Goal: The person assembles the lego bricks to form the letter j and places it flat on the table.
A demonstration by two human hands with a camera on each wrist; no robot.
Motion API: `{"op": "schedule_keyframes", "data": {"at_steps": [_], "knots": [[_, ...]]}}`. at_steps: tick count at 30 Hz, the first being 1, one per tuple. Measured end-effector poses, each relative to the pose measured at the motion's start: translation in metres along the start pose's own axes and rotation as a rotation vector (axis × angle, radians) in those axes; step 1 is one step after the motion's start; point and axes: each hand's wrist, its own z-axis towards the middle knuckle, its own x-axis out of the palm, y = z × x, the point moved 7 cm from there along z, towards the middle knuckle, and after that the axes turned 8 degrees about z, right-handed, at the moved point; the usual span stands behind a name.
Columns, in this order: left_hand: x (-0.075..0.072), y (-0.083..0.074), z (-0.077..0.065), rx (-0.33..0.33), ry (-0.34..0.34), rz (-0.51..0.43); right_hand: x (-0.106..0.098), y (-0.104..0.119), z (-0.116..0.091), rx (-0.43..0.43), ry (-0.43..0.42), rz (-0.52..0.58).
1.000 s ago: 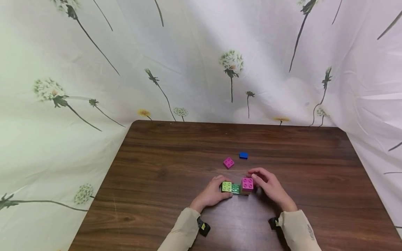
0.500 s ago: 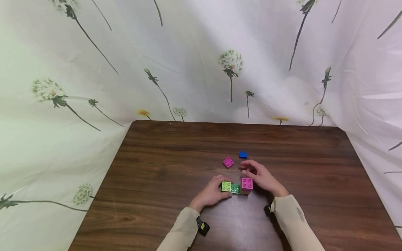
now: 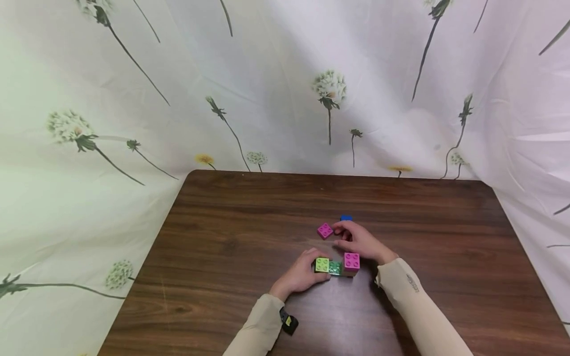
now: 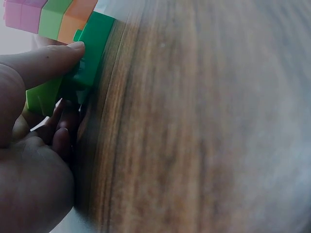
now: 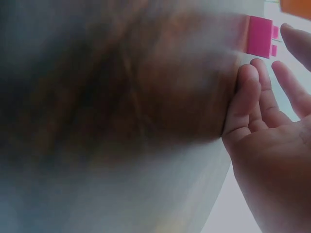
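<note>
My left hand [image 3: 299, 274] grips the left end of a toy building-block assembly, thumb on the near side and fingers on the far side. The assembly has a dark green block [image 3: 335, 268] at its base and a lime block [image 3: 322, 265] at the left. At its right end rises a pink-topped stack [image 3: 351, 261]; the left wrist view shows its orange block [image 4: 75, 22] and lime and pink layers. Beyond the assembly, my right hand [image 3: 362, 242] has loosely bent, parted fingers and nothing between them. Its fingertips are right beside a loose magenta block [image 3: 325, 231], studs up.
A blue block [image 3: 346, 217] lies just behind the right hand, which partly covers it. The brown wooden table [image 3: 222, 306] ends at a white curtain [image 3: 276, 99] printed with dandelions. A black wrist strap [image 3: 288, 321] sits on the left sleeve.
My right hand has moved left and away from me, from beside the pink-topped stack to the loose magenta block, now partly covering the blue one. The left hand and assembly stay put.
</note>
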Motion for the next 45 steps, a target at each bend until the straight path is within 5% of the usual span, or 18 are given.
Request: {"op": "schedule_keyframes", "data": {"at_steps": [7,20,45], "knots": [[0.000,0.000,-0.001,0.014,-0.007,-0.002,0.003,0.004,0.010,-0.039,0.037,-0.098],[0.000,-0.001,-0.002,-0.012,0.001,0.006,0.011,0.010,0.015,0.012,0.121,-0.263],[0.000,-0.003,-0.002,-0.012,-0.004,0.006,0.003,0.000,0.004,0.083,0.056,-0.204]]}}
